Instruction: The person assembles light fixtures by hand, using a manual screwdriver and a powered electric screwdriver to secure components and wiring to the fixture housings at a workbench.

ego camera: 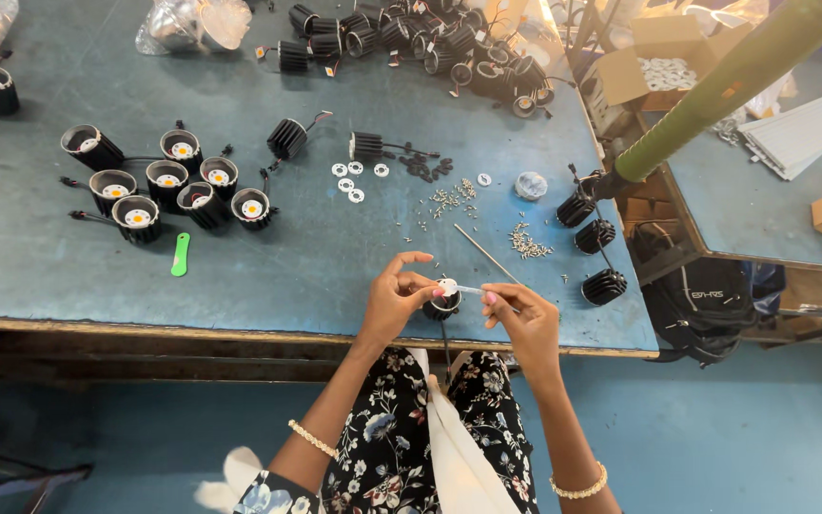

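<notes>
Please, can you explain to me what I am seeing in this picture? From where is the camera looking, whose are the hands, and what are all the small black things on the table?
The camera sits on a person's head and looks down at their own two bare hands over a blue worktable. The left hand holds a small black finned lamp housing with a white ring on top. The right hand holds a thin tool against it. To the left stands a group of similar housings with yellow centres, and a green strip. Ahead lie white rings, small screws and a thin metal rod. A pile of more housings lies at the far edge.
</notes>
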